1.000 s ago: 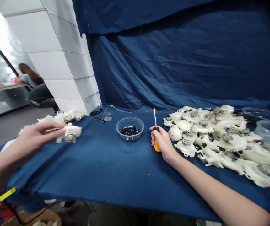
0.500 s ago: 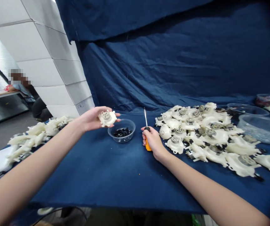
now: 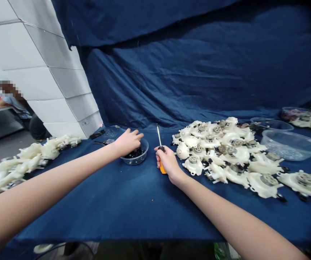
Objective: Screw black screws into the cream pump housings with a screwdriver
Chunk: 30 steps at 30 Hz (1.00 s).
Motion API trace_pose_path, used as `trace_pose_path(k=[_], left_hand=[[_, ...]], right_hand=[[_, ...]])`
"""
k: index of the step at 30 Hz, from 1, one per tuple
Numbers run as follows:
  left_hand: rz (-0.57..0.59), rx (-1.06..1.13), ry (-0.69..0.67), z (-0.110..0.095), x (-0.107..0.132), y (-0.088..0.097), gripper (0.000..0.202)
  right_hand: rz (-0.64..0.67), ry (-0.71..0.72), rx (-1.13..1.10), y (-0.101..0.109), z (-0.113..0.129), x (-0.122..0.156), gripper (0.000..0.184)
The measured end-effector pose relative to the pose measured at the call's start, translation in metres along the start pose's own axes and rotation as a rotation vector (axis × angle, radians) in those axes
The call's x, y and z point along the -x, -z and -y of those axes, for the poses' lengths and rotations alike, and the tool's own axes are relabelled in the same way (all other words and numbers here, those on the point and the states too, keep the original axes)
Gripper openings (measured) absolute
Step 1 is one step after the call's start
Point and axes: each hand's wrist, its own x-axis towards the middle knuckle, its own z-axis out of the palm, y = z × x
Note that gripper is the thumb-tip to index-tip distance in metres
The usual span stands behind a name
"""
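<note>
Navy cloth (image 3: 90, 213) holds a clear bowl (image 3: 137, 161) of black parts (image 3: 133, 155), the open left hand (image 3: 128, 142) dipping in; the right hand (image 3: 169, 164) clamps an orange-handled screwdriver (image 3: 161, 168) at the bowl's three o'clock.

An orange-handled screwdriver (image 3: 162, 168) with a silver shaft stands out against navy cloth (image 3: 117, 213), its backdrop (image 3: 171, 72) creased in darker folds. Cream plastic housings (image 3: 226, 144) show grey metal centres; black parts (image 3: 135, 154) sit in a clear bowl (image 3: 141, 161). White panels (image 3: 36, 72) rise behind.
</note>
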Motion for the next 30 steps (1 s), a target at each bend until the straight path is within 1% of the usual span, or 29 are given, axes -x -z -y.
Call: trace_pose_path(k=[3,6,10,16,18,20,23,25,26,28,30], left_hand=[[-0.017,-0.084,-0.025,-0.003,-0.002,-0.005,0.020],[-0.024,-0.129,-0.049,-0.001,-0.002,-0.007,0.022],[-0.028,-0.145,-0.070,0.000,-0.002,-0.007,0.021],[-0.038,-0.110,-0.062,-0.001,-0.004,-0.008,0.016],[-0.049,-0.095,-0.055,0.001,-0.003,-0.004,0.015],[-0.068,-0.076,-0.038,0.005,0.002,0.003,0.014],[-0.118,-0.032,0.005,0.011,0.018,0.019,0.011],[-0.177,0.025,0.047,0.011,0.034,0.028,0.013],[-0.231,0.085,0.074,0.008,0.042,0.031,0.016],[-0.422,0.336,0.137,-0.002,0.059,0.033,0.016],[-0.587,0.568,0.180,-0.018,0.073,0.031,0.013]], right_hand=[[-0.003,-0.005,0.004,0.000,0.000,0.000,0.018],[-0.004,-0.011,0.008,0.000,-0.001,0.000,0.019],[0.000,-0.011,0.019,-0.001,-0.001,0.000,0.019],[0.001,-0.012,0.034,-0.001,-0.002,0.000,0.020],[0.011,-0.009,0.037,-0.001,-0.002,0.000,0.020],[0.022,0.000,0.041,-0.001,-0.002,0.001,0.021],[0.025,0.034,0.050,0.000,0.001,0.004,0.028],[0.041,0.070,0.054,0.000,0.007,0.007,0.035],[0.061,0.085,0.055,0.000,0.010,0.010,0.039],[0.116,0.107,0.058,-0.003,0.017,0.016,0.044],[0.169,0.121,0.059,-0.008,0.023,0.023,0.047]])
